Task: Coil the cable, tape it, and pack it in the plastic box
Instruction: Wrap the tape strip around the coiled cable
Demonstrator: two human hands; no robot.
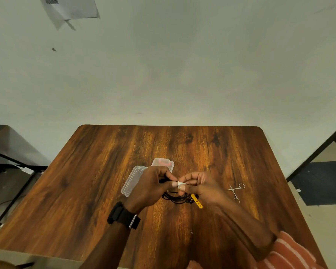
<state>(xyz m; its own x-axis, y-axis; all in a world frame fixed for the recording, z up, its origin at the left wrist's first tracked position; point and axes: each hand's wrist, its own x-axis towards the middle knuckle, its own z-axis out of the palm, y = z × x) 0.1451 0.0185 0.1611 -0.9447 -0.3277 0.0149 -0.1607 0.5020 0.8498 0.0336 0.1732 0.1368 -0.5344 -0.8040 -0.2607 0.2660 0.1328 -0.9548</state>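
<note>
A black coiled cable [176, 198] hangs between my hands just above the wooden table [97, 171], with a yellow perforated strap [197, 201] sticking out at its right. A small piece of white tape [181, 184] sits on the top of the coil. My left hand [153, 185] pinches the coil and tape from the left, and my right hand [200, 186] pinches the tape from the right, thumbs pressed on it. Behind my left hand lies the clear plastic box [131, 179], open, with its other half [163, 163] further back.
Small metal scissors [235, 191] lie on the table to the right of my right hand. A black watch is on my left wrist. A dark table frame stands at the far left, and a wall rises behind the table.
</note>
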